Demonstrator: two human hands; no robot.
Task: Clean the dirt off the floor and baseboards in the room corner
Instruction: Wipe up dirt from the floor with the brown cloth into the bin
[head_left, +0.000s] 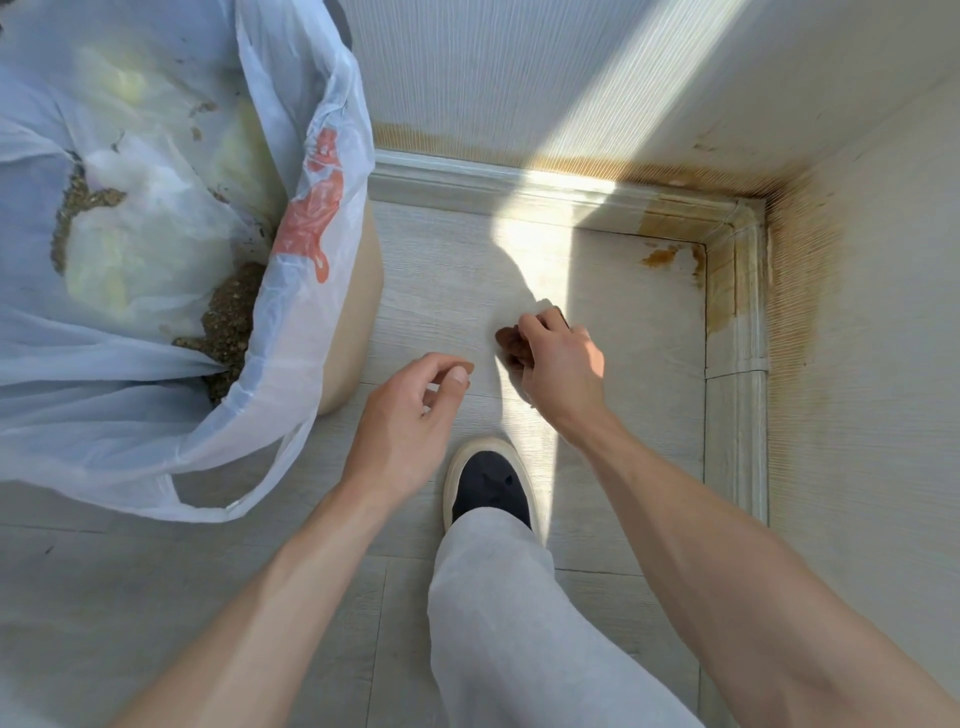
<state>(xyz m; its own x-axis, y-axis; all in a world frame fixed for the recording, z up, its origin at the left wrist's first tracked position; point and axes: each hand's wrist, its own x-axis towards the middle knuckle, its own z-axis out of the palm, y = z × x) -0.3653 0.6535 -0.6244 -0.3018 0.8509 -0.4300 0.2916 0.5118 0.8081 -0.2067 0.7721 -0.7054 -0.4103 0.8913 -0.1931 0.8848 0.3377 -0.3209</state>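
Pale wood-look floor (613, 312) runs out to a room corner at the far right, with a strip of sunlight cutting across it and up the ribbed wall (493, 67). White baseboards (519, 182) meet in that corner, and that's where the mess is: brownish-orange dirt (662, 255) in a blotch on the floor just inside the corner, more of it smeared over the baseboard ends, plus a rusty stain band (795, 249) along the wall right above the trim on both sides.

My right hand (563, 364) is out in front of me over the floor, fingers curled around a brown crumpled wad (511, 343), some kind of dirty wipe or cloth, can't really tell which. It's well short of the corner stain, nearer the middle of the floor.

My left hand (410, 415) hangs beside it, a bit nearer to me, fingers loosely curled with the thumb close to the fingertips. There might be a tiny brown bit pinched there, but honestly I can't tell.

On the left there's a beige bin (353, 322) lined with a thin white plastic bag (291, 374) with orange print on it. Inside the bag is gritty brown debris (228, 317) and some pale crumpled stuff (135, 244). The bag's handle droops down onto the floor near me.

Down low you can see my dark shoe (491, 486) with a cream sole and my light grey trouser leg (519, 623), stepping toward the corner.
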